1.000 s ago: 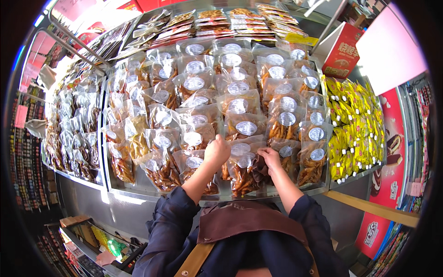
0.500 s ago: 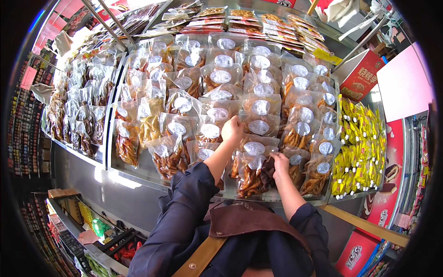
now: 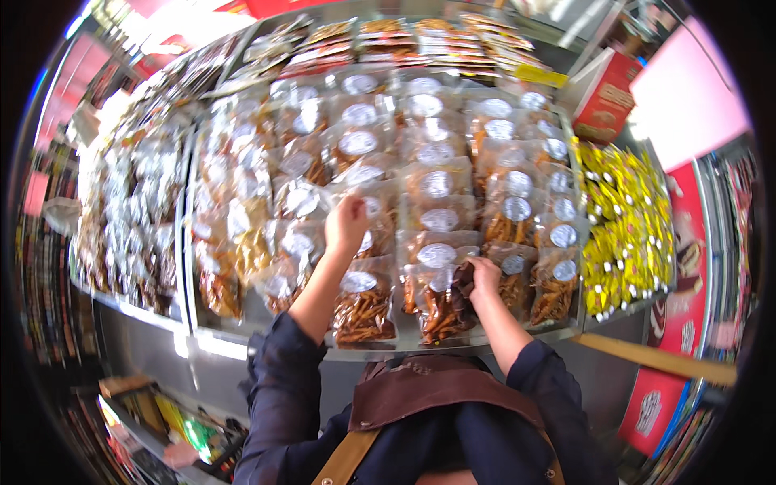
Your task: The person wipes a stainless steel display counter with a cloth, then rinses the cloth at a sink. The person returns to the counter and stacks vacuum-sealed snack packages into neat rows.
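Rows of clear plastic bags of brown snack food with round white labels stand in a metal display tray (image 3: pixel 267 327). My left hand (image 3: pixel 346 229) reaches over the middle rows with its fingers curled together, at the left side of a labelled bag (image 3: pixel 368 241). Blur hides what its fingertips hold, if anything. At the front, my right hand (image 3: pixel 485 279) grips a dark brown cloth (image 3: pixel 462 284). The cloth touches the right side of a front bag (image 3: pixel 436 311) of brown strips. Left of that bag, another bag (image 3: pixel 364 315) leans in the front row.
Yellow packets (image 3: pixel 626 234) fill a tray at the right, with a red box (image 3: pixel 606 97) behind them. Darker vacuum bags (image 3: pixel 133 218) lie in the left tray. Flat packets (image 3: pixel 396 44) are stacked at the back. A tan bar (image 3: pixel 655 358) runs out at the lower right.
My left hand has moved left across a column of bags. The right hand stays by the front bag with the cloth. The whole view has shifted slightly and blurred.
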A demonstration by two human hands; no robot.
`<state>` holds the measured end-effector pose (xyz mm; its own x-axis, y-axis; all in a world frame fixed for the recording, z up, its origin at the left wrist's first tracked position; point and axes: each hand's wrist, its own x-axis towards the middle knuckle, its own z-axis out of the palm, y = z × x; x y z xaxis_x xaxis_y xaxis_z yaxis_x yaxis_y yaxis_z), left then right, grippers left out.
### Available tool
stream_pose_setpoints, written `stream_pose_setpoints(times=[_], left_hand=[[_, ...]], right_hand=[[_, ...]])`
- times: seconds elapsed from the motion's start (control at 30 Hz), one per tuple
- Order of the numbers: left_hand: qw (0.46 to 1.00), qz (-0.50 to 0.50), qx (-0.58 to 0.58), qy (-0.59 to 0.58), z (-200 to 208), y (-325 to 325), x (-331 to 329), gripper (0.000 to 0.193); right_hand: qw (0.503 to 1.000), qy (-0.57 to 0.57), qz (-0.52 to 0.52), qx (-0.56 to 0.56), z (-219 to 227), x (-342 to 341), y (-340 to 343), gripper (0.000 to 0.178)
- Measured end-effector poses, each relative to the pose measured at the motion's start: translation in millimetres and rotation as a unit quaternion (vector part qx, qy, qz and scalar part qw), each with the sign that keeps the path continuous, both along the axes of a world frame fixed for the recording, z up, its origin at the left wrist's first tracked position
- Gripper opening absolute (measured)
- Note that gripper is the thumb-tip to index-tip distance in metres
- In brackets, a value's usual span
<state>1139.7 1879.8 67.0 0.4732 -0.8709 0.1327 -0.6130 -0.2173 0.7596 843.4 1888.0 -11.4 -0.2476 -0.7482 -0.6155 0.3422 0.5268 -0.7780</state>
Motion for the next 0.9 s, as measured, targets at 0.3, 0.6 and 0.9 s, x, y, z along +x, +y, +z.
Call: stream_pose_setpoints(times=[0.3, 0.6, 0.9], left_hand=[[0.954, -0.154, 0.091, 0.239, -20, 80, -107, 0.026], [0.863, -0.342, 0.133, 0.347, 1, 93, -144, 0.089], [0.741, -0.220, 0.049, 0.633, 2, 90, -208, 0.087]], right_hand=[[0.992, 0.087, 0.069, -0.061, 14, -17, -7, 0.022], [0.974, 0.151, 0.107, -0.133, 74, -22, 54, 0.012], [0.897, 0.077, 0.373, -0.225, 110, -28, 18, 0.014]])
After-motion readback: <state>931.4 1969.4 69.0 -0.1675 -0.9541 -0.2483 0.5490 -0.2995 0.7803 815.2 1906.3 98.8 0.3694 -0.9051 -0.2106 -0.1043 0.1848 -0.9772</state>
